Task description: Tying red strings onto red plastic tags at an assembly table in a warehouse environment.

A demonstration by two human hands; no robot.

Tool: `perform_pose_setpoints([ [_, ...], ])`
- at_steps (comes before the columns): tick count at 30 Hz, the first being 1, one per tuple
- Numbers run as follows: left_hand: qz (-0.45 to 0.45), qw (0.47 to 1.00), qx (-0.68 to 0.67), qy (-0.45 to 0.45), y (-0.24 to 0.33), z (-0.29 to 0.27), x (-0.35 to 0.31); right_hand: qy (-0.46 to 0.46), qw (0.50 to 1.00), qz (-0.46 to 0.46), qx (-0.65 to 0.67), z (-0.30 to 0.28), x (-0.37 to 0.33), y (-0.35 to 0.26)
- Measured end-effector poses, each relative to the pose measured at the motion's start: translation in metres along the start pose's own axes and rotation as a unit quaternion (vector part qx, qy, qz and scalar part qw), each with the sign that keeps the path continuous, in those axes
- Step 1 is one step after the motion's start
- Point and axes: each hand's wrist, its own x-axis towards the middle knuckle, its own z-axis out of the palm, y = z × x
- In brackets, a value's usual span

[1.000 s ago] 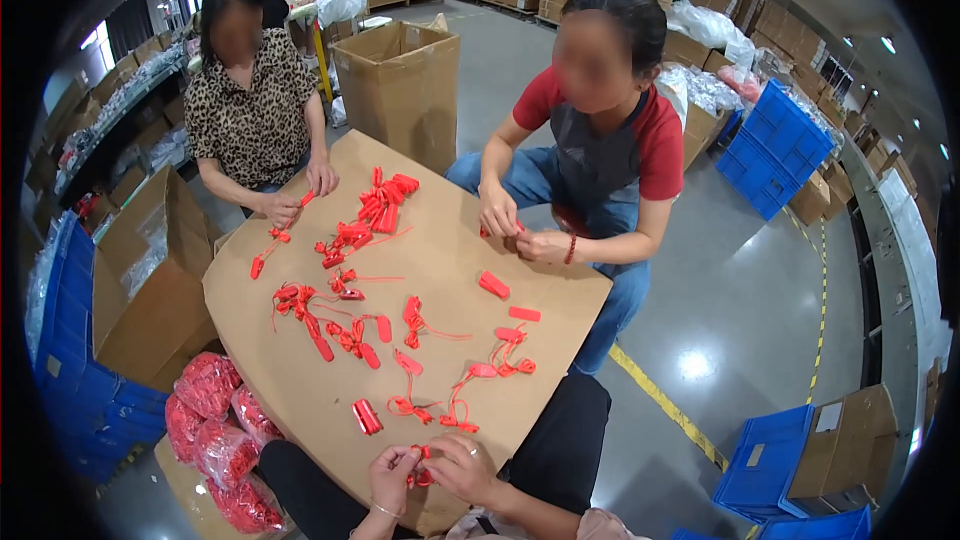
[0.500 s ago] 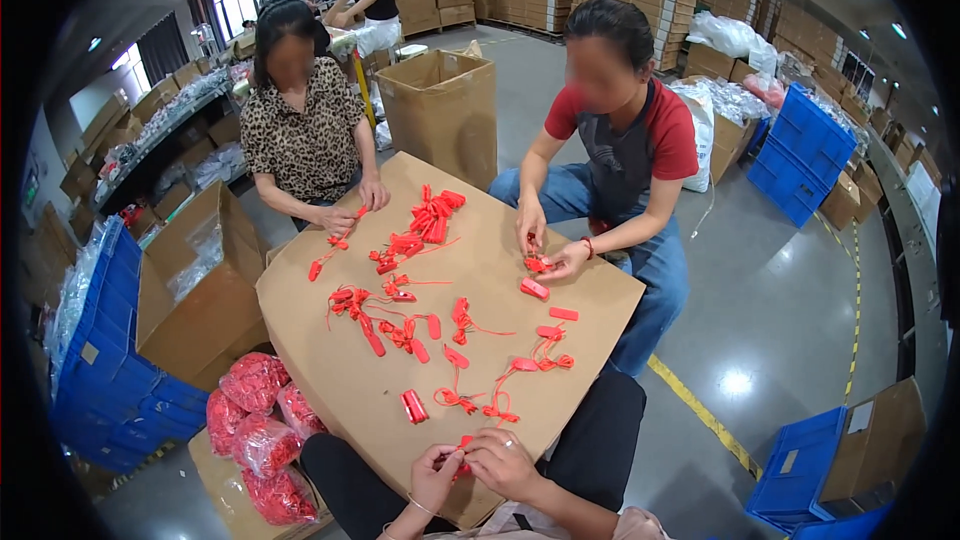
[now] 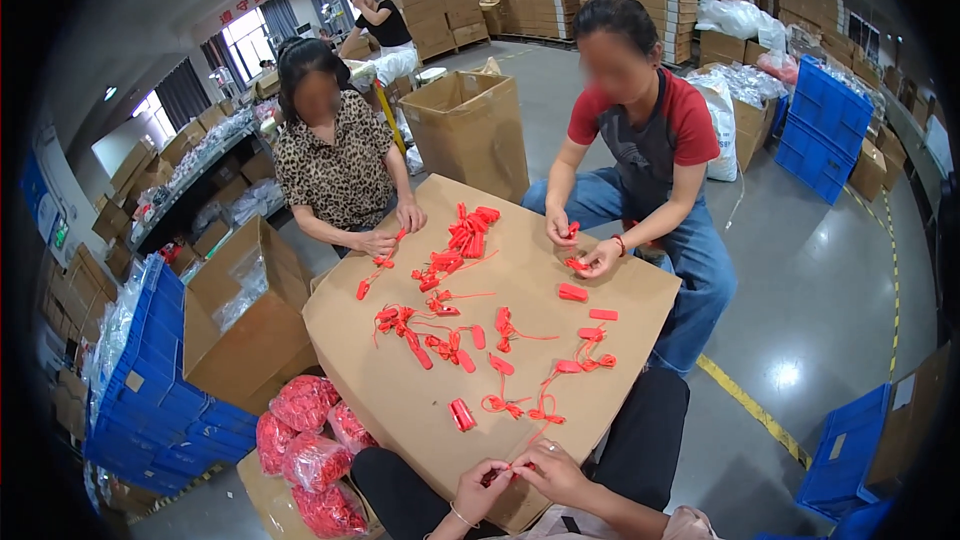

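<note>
Low at the table's near edge, my left hand (image 3: 482,492) is closed around a small red plastic piece, mostly hidden by the fingers. My right hand (image 3: 552,474) pinches a thin red cord at the piece's end, and the fingertips of both hands nearly meet. Just beyond lie looped red cords (image 3: 546,408) tied to flat red pieces, and to the left a short red block (image 3: 462,415) lies alone. Several more corded red pieces (image 3: 400,325) are spread over the cardboard tabletop (image 3: 370,390), with a heap of red pieces (image 3: 468,232) toward the far side.
Two co-workers handle red pieces across the table: one in a leopard-print shirt (image 3: 335,155), one in a red-sleeved shirt (image 3: 640,130). Clear bags of red pieces (image 3: 318,460) sit left of my legs. Cartons (image 3: 465,130) and blue crates (image 3: 150,390) stand around; another person is farther back.
My view has shifted, so the table sits lower and farther right. My hands have drawn slightly apart, with cord now between them. The red-sleeved co-worker's hands have separated, each with a red piece.
</note>
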Motion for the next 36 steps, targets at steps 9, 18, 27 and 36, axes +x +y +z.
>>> perform_pose_setpoints([
  [9, -0.021, 0.998, -0.020, -0.054, 0.000, -0.008, 0.006, -0.019, 0.975, 0.140, 0.170, 0.011, -0.003, 0.013],
  [18, -0.046, 0.996, -0.039, -0.062, -0.008, -0.012, 0.014, -0.055, 0.978, 0.140, 0.142, 0.000, 0.007, 0.014],
  [27, -0.050, 0.999, -0.012, -0.004, -0.025, -0.007, 0.015, -0.051, 0.997, 0.057, -0.002, 0.011, 0.006, 0.018],
  [36, -0.049, 0.997, -0.056, -0.027, -0.030, -0.012, 0.019, -0.057, 0.921, 0.256, 0.287, 0.018, 0.009, 0.032],
])
